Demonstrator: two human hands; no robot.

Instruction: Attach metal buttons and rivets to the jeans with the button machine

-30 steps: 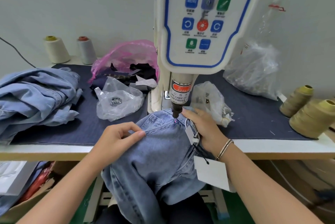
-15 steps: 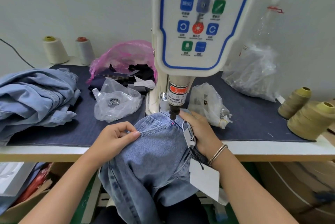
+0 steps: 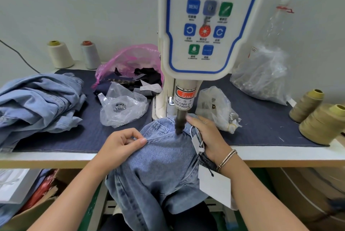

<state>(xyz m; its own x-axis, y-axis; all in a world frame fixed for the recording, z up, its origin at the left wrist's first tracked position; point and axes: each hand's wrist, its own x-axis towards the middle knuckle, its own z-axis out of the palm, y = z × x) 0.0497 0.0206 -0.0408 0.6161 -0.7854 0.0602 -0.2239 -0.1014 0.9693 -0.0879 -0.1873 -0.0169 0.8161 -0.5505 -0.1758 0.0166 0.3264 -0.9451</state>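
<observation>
Light blue jeans (image 3: 162, 158) lie under the white button machine (image 3: 207, 31), draped over the table's front edge. The machine's dark punch (image 3: 179, 122) is down on the denim near a pocket seam. My left hand (image 3: 119, 146) pinches the pocket edge left of the punch. My right hand (image 3: 207, 135) grips the fabric and the string of a white tag (image 3: 197, 144) just right of the punch. A larger paper tag (image 3: 214, 186) hangs below my right wrist.
A pile of blue jeans (image 3: 37, 103) sits at the left. Clear bags of metal parts (image 3: 121, 107) (image 3: 216, 107) flank the machine; a pink bag (image 3: 130, 60) and a big clear bag (image 3: 261, 73) lie behind. Thread cones (image 3: 59, 55) (image 3: 321, 124) stand at both ends.
The punch has come down from just above the denim onto the fabric. Both hands keep their hold in the same places.
</observation>
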